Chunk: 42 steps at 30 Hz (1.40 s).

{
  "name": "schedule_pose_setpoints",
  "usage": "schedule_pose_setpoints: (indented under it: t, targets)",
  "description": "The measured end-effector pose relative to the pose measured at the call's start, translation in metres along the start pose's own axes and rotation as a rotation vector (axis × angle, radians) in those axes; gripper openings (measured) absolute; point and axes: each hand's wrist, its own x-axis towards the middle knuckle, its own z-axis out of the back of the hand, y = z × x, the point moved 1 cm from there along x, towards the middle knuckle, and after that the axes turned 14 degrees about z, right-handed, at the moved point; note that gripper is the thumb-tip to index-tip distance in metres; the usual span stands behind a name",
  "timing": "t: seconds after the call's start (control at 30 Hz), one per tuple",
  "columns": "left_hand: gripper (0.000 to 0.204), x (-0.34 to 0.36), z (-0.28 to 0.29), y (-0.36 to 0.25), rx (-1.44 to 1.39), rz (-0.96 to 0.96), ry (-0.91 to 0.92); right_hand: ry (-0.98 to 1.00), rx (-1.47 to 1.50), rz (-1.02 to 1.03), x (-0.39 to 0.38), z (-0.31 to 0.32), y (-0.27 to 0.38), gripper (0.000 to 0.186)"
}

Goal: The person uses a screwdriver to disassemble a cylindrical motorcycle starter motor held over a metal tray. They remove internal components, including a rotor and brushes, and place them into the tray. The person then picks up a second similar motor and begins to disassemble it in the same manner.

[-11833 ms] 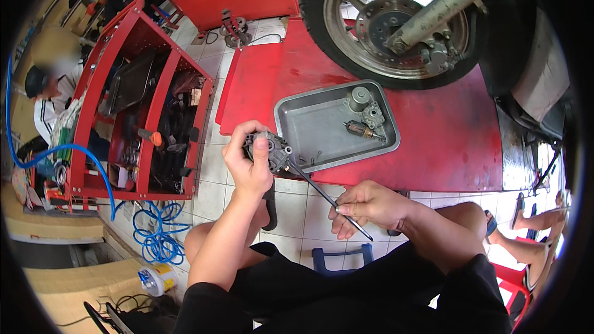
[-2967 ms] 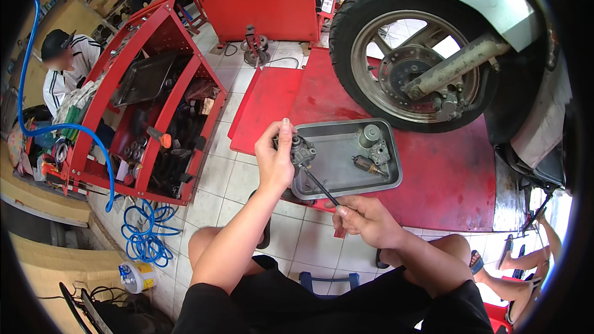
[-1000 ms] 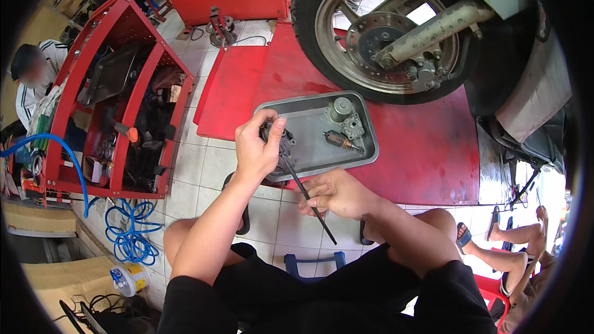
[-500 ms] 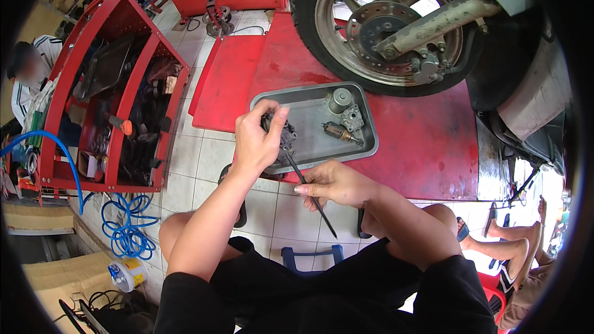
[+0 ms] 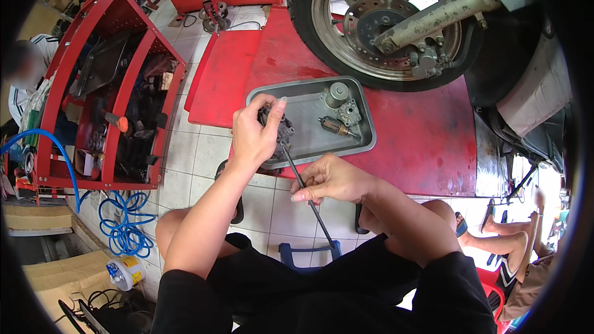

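Note:
My left hand is closed around a dark grey metal part, a casting, at the near left side of a grey metal tray. The fingers hide much of this part. Between the thumb and fingers of my right hand runs a thin dark rod-like tool. Its upper end meets the casting; its lower end slants down toward my lap. Inside the tray, at the right, lie a silvery cylindrical can, a cast metal housing beside it, and a motor armature with copper-coloured windings.
The tray rests on a red platform, with a motorcycle wheel standing beyond it. At left is a red tool rack above a coiled blue hose. A blue stool is below me. Other people sit at both sides.
My view has shifted slightly, moving the scene a little up and left. The right-hand fingers have curled closer around the rod, which is angled slightly more steeply. The left hand keeps its hold.

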Motion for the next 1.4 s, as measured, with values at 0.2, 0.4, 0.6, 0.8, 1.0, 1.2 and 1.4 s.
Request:
schedule_pose_setpoints:
  t: [0.2, 0.4, 0.6, 0.8, 1.0, 1.2, 1.4]
  targets:
    - [0.040, 0.001, -0.001, 0.000, -0.009, 0.043, 0.004, 0.010, 0.239, 0.094, -0.004, -0.006, 0.007, 0.052]
    - [0.041, 0.001, -0.002, 0.001, 0.007, 0.014, 0.000, 0.025, -0.014, -0.002, -0.001, 0.000, 0.017, 0.048]
    - [0.043, 0.003, 0.001, -0.002, 0.041, 0.036, -0.011, 0.015, 0.031, 0.033, -0.001, -0.002, 0.003, 0.049]
    - [0.045, 0.003, 0.000, 0.003, 0.071, 0.054, -0.013, 0.045, 0.159, 0.052, 0.001, 0.000, 0.010, 0.054]
    - [0.046, 0.005, -0.002, 0.007, 0.122, 0.089, -0.026, -0.052, -0.068, -0.006, 0.003, 0.007, 0.009, 0.055]
    - [0.044, 0.006, 0.000, 0.009, 0.162, 0.149, -0.034, -0.042, -0.091, 0.022, 0.007, 0.007, 0.010, 0.048]
    - [0.044, 0.007, -0.001, 0.009, 0.177, 0.167, -0.029, -0.019, 0.122, 0.058, 0.004, 0.003, 0.009, 0.045]
